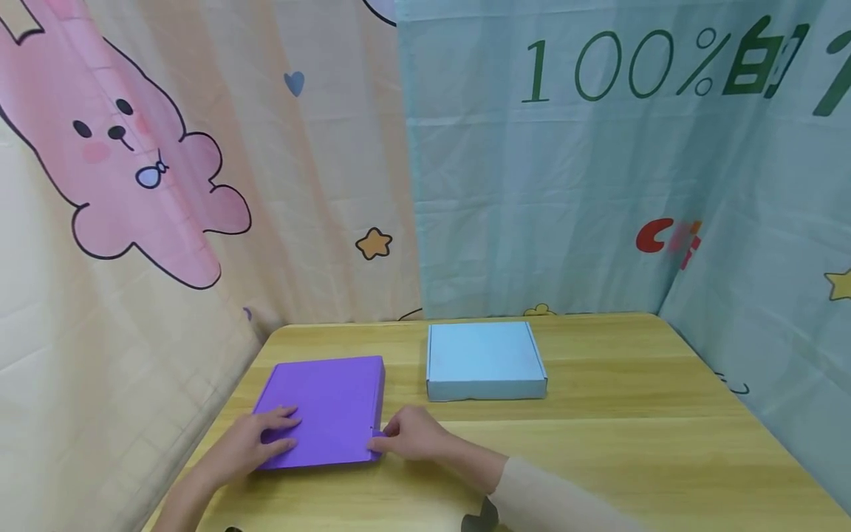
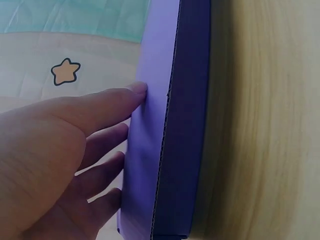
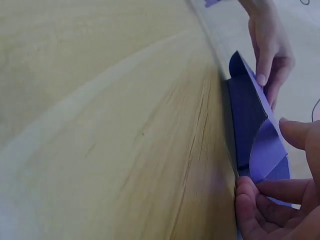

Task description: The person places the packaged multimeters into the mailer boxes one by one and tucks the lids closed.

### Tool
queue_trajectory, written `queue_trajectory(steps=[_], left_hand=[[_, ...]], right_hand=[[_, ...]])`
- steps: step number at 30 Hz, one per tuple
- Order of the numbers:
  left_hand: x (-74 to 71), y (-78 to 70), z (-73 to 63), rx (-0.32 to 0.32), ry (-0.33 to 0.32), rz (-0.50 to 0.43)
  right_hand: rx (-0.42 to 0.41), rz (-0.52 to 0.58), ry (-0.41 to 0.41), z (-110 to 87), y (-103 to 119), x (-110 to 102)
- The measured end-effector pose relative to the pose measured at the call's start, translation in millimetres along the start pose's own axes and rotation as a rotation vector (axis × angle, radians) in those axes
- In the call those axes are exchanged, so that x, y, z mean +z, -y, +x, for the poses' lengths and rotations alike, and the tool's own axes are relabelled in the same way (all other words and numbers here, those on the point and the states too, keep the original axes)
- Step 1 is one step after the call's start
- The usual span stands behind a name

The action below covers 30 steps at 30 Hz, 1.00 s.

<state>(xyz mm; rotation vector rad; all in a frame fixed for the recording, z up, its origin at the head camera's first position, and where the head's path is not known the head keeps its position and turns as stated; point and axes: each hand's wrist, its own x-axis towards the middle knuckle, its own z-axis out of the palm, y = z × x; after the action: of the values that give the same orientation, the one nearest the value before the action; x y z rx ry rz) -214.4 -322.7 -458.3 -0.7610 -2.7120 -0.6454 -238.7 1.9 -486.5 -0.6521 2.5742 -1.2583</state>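
A flat purple cardboard box [image 1: 326, 399] lies at the left of the wooden table. My left hand [image 1: 249, 443] rests on its lid near the left front corner, fingers spread. In the left wrist view the thumb and fingertips of that hand [image 2: 55, 135] touch the purple face. At the box's right front corner, my right hand [image 1: 415, 436] pinches a small side flap between thumb and fingers. The right wrist view shows this rounded purple flap [image 3: 267, 152] standing out from the front side, with the right hand's fingers against it. Inside the box is hidden.
A closed light blue cardboard box [image 1: 487, 355] sits at the back middle of the wooden table [image 1: 631, 414], right of the purple one. Printed curtains [image 1: 532, 185] hang behind and along the sides. A dark object [image 1: 480, 516] shows at the front edge, partly behind the right sleeve.
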Motion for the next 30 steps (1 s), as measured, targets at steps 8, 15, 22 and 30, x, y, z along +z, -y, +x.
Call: queue_trajectory(steps=[8, 15, 22, 30], left_hand=[[-5.7, -0.8, 1.4, -0.059, 0.081, -0.018], [-6.6, 0.7, 3.3, -0.068, 0.100, -0.049], [-8.5, -0.3, 6.0, -0.075, 0.117, -0.066], [-5.6, -0.4, 3.6, -0.082, 0.088, -0.061]], right_hand=[[0.074, 0.104, 0.011, -3.0, 11.5, 15.3], [0.162, 0.269, -0.005, -4.4, 17.1, 17.3], [0.179, 0.396, 0.002, -4.7, 21.2, 15.1], [0.091, 0.075, 0.063, 1.7, 13.5, 5.4]])
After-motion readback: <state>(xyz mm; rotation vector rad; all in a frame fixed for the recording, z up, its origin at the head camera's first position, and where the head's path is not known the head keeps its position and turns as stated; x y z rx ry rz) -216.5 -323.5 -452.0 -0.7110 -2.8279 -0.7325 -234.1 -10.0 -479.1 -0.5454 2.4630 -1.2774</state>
